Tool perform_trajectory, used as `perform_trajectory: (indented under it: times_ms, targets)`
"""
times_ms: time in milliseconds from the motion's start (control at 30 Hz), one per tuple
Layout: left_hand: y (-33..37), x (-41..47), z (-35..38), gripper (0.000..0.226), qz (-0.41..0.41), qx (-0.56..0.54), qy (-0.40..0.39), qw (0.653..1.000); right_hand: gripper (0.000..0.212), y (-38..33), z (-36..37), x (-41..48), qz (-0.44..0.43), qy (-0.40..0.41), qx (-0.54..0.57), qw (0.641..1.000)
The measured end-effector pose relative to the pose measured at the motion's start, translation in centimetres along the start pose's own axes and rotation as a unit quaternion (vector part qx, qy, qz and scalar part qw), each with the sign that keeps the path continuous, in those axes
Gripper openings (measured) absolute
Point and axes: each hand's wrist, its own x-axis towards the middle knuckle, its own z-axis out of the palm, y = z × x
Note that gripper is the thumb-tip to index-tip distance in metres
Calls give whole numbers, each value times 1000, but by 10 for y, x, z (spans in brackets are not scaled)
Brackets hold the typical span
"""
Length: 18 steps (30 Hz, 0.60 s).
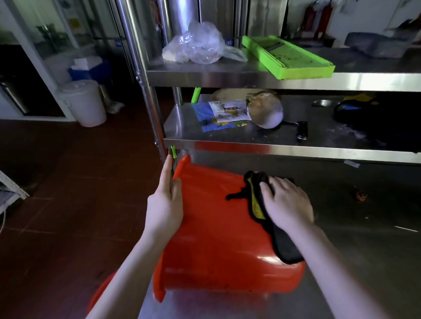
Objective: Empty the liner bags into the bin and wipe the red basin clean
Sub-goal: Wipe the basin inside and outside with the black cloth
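Round red plastic basin (214, 242) is lying on its side at the left edge of the stainless steel tabletop (375, 261), rim hanging out past it. Left hand (164, 201) pinches the rim, thumb on the outside. Right hand (287, 204) has its fingers curled onto a dark cloth with a yellow face (256, 205), pressed on the outer wall. Push too hard leftward and I reckon that slick basin rolls or slides off onto the floor.
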Motion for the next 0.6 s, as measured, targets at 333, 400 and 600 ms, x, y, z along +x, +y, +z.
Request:
perform_trajectory:
  times_ms: [333,400,600]
  targets:
    - [-2,-6,0,50,-9,0,37,999,58,-102,17,-46,-222,91,21,971]
    - [-2,-7,0,50,-8,-5,43,999,60,-58,13,-35,-170,87,-6,981]
    - [-1,-10,1,50,-4,-21,33,999,61,28,3,-6,28,-17,51,998]
